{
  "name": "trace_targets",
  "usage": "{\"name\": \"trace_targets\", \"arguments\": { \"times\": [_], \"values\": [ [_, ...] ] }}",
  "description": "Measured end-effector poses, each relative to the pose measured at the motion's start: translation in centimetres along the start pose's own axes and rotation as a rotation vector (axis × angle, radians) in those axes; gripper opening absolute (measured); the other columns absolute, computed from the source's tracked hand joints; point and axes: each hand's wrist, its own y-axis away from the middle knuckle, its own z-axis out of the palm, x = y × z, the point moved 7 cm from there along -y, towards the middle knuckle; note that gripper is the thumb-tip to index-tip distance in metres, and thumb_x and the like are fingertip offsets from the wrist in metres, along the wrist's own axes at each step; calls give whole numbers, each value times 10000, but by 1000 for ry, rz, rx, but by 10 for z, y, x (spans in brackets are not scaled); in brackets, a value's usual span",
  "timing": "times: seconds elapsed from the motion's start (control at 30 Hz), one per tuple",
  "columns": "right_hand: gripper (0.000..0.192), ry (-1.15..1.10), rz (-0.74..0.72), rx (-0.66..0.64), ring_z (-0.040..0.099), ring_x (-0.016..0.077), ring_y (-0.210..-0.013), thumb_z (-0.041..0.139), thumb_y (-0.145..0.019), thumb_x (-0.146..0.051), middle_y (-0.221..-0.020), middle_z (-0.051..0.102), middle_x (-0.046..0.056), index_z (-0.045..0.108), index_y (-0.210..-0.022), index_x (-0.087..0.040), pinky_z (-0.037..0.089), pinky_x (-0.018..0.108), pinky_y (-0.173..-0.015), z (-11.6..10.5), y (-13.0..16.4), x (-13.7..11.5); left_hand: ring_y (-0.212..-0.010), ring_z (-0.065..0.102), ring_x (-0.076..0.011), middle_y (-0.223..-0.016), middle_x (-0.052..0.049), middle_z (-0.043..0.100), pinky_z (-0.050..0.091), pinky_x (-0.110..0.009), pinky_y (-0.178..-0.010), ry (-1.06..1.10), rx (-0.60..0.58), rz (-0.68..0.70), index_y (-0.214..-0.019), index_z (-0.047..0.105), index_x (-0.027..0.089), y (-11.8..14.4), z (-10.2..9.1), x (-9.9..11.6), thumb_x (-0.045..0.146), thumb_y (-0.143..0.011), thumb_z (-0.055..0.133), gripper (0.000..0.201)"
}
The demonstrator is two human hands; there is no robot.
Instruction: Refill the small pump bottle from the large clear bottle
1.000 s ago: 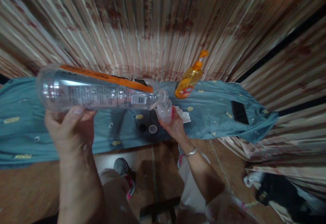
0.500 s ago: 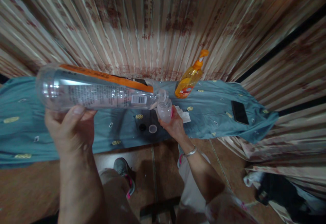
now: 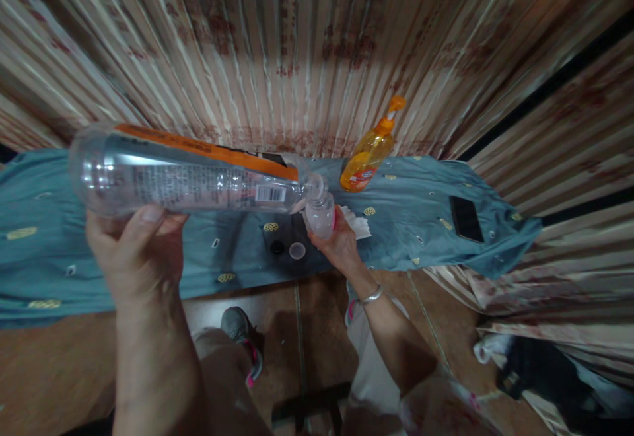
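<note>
My left hand (image 3: 133, 251) grips the base end of a large clear plastic bottle (image 3: 188, 175) with an orange label stripe, tipped on its side so that its mouth points right. That mouth meets the top of a small clear bottle (image 3: 319, 216), which my right hand (image 3: 339, 244) holds upright over the blue cloth. A silver bracelet (image 3: 370, 296) circles my right wrist. Just left of the small bottle, a small clear cap (image 3: 297, 251) and a dark cap (image 3: 277, 248) lie on the cloth.
A blue patterned cloth (image 3: 411, 231) covers the surface ahead. On it stand an orange pump bottle (image 3: 369, 152), a folded white tissue (image 3: 357, 224) and a black phone (image 3: 466, 218). Striped curtains (image 3: 297, 46) hang behind. My shoe (image 3: 240, 330) shows below.
</note>
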Motion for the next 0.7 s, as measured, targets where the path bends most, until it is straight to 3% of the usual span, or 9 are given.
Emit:
{"name": "trace_targets", "arguments": {
  "times": [0.17,0.43,0.7],
  "values": [
    [838,-6,-6,17,709,417,-1328,910,-725,-342,-1351,753,142,555,-1471,-202,609,573,-1103,-1,0,1,-760,707,-226,-753,27,693,665,-373,-658,103,49,6,-1258,717,362,2,-4,-1,313,-395,966,899],
    [846,1,-18,22,693,416,-1358,881,-747,-367,-1384,736,149,525,-1497,-208,594,585,-1127,1,0,0,-641,636,-171,-684,58,640,605,-290,-552,112,54,16,-1141,741,364,2,-5,-1,299,-393,975,786],
    [848,4,-11,18,707,410,-1328,899,-723,-339,-1361,748,153,542,-1480,-201,601,580,-1118,0,0,-1,-756,662,-206,-794,30,679,606,-329,-624,104,27,28,-1297,671,386,-1,-10,-6,345,-408,993,946]
  ]
}}
